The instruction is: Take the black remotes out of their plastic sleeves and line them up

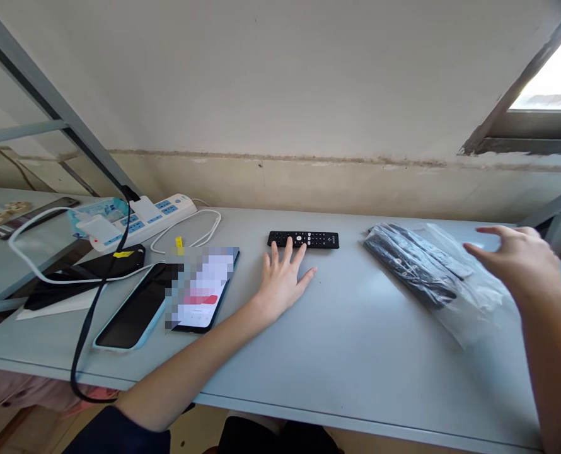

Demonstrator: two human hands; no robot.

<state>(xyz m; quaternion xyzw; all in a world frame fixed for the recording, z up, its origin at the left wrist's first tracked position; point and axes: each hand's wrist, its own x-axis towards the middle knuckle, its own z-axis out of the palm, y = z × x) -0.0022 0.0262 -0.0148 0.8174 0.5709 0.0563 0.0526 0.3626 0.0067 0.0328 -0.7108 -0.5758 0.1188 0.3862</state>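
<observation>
Left hand point(280, 280), palm down, fingers spread apart, not closed on anything; fingertips on the near edge of a slim black rectangular plastic remote point(325, 240) with white markings. Remote lies flat, buttons up, roughly sideways on the pale blue-grey smooth surface point(379, 366). Thumb out to the right, off the remote.

Right hand point(526, 260) raised at the right, nothing held, thumb and fingers apart, just beside a clear crinkled plastic bag point(469, 309) with long black items inside. Contact with bag: can't tell. Bag lies slanted, right of the remote and apart from it.

Left of left hand: dark-edged phone point(221, 287), screen lit, partly pixelated. Next out, dark-screened phone point(132, 309) in a light blue case, lying slanted. Small yellow tag point(179, 244) above the lit phone.

Farther left: white power strip point(174, 207) with blue sockets, white plugs in it; thin white cable point(25, 258) looping around. Black flat pouch point(67, 284) with a yellow sticker, below the strip. Black strap point(86, 321) hangs down over the surface's near edge.

Behind: off-white wall point(280, 82), beige lower band; window point(549, 82) at upper right.
</observation>
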